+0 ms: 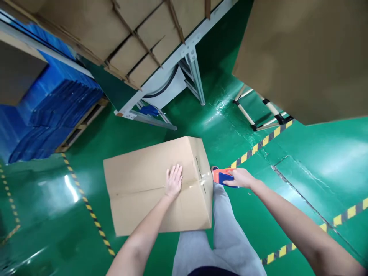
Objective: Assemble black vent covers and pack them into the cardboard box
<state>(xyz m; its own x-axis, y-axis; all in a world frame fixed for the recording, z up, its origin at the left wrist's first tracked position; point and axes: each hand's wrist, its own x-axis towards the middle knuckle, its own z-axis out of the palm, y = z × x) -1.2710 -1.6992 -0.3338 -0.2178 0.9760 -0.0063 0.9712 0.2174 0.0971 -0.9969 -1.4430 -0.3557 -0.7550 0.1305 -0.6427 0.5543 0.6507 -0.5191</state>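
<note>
Both hands work at a cardboard box (152, 184) that sits on the green floor (51, 214) in front of the person's grey-trousered legs (221, 237). Left hand (173, 181) lies flat and open, palm down, fingers spread, on the top of the box, right on the centre seam where the two flaps meet. Right hand (240, 178) is closed around the handle of an orange and blue tape dispenser (222, 176), held just off the right edge of the box, beside its upper corner. A strip of clear tape (198, 181) runs along the seam from near the left hand over the right edge toward the dispenser, so the box lies under the left hand and just to the left of the right one.

Behind the box stands a conveyor frame (189, 57) loaded with flattened cardboard sheets (138, 38). Stacked blue sheets (54, 115) rest on a wooden pallet (83, 122) at the left. Yellow and black hazard stripes (261, 143) cross the floor at the right, and a large brown cardboard panel (304, 57) fills the upper right corner.
</note>
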